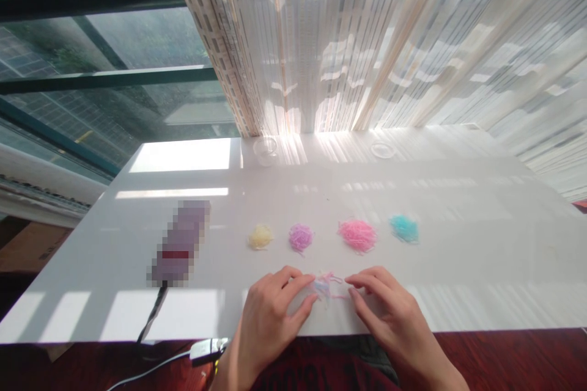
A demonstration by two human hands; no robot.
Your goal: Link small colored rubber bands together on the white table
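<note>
Both my hands rest near the front edge of the white table [413, 214]. Between their fingertips lies a small tangle of mixed pastel strands [328, 288]. My left hand [271, 311] has its fingers curled, the tips touching the tangle's left side. My right hand [384, 308] has its fingers bent and pressed down at the tangle's right side. Beyond them stand four sorted little heaps of strands in a row: yellow [260, 236], purple [301, 237], pink [358, 235] and teal [404, 228].
A blurred-out device [180, 243] lies at the left with a black cable [151, 314] running off the front edge. A clear cup [265, 148] and a clear lid [383, 149] sit at the back by the sheer curtain [389, 43]. A window is at the left.
</note>
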